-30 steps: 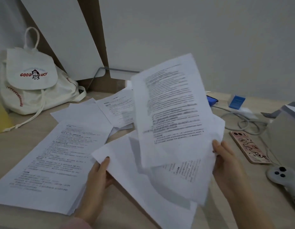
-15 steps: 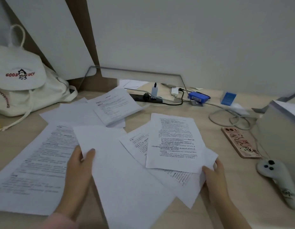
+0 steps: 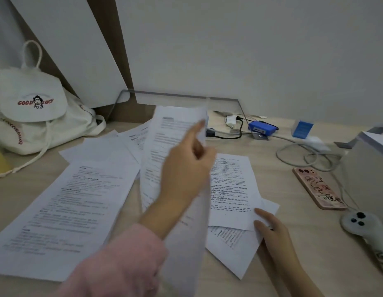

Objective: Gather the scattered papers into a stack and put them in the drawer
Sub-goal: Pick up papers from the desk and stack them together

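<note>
My left hand (image 3: 184,168) holds a printed sheet (image 3: 165,146) lifted off the desk near the middle, blurred by motion. My right hand (image 3: 270,228) rests with straight fingers on the lower corner of a small pile of printed sheets (image 3: 231,185) lying right of centre. A larger printed pile (image 3: 66,211) lies at the left. More sheets (image 3: 100,148) lie spread behind it. No drawer is visible.
A white backpack (image 3: 36,116) stands at the back left. A pink phone (image 3: 319,187) and a white controller (image 3: 366,230) lie at the right, beside a grey box (image 3: 370,168). Cables, a power strip (image 3: 225,131) and a blue device (image 3: 262,127) line the back of the wooden desk (image 3: 272,159).
The papers held up a second ago were laid on the desk. My left hand then moved right and lifted a sheet off the desk. My right hand stayed on the right pile.
</note>
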Motion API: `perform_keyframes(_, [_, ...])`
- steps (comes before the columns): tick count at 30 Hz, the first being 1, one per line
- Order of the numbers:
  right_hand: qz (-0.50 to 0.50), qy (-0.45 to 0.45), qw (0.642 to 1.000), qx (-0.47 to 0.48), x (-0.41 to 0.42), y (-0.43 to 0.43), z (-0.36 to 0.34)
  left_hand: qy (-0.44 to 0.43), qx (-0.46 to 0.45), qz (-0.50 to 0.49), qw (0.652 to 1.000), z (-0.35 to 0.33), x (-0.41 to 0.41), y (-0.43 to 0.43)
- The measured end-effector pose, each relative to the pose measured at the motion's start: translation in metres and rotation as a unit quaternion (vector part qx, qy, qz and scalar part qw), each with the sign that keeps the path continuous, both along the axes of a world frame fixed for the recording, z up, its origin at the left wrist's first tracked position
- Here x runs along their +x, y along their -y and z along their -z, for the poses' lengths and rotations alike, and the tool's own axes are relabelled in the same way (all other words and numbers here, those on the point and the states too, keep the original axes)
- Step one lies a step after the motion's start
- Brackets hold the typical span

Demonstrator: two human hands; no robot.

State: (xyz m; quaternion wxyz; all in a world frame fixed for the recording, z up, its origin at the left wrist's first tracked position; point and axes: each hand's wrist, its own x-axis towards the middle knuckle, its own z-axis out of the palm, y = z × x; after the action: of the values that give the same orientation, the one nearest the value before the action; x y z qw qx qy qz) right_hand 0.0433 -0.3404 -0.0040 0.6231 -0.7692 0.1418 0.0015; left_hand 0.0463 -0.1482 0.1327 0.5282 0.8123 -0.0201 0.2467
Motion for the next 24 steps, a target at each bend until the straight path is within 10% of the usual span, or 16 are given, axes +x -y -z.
perform_keyframes(11, [-0.059,-0.012,0.982,0.179,-0.002,0.003,-0.005,-0.338,-0.002,0.181,0.923,0.118,0.043,0.061])
perform_keyframes(18, [-0.070,0.008,0.989,0.129,0.000,0.004,-0.005,-0.264,0.166,0.018,0.950,0.137,0.019,-0.020])
perform_keyframes(24, [-0.039,-0.025,0.992,0.115,0.004,0.002,0.001,-0.299,-0.098,-0.027,0.949,0.142,0.003,-0.054])
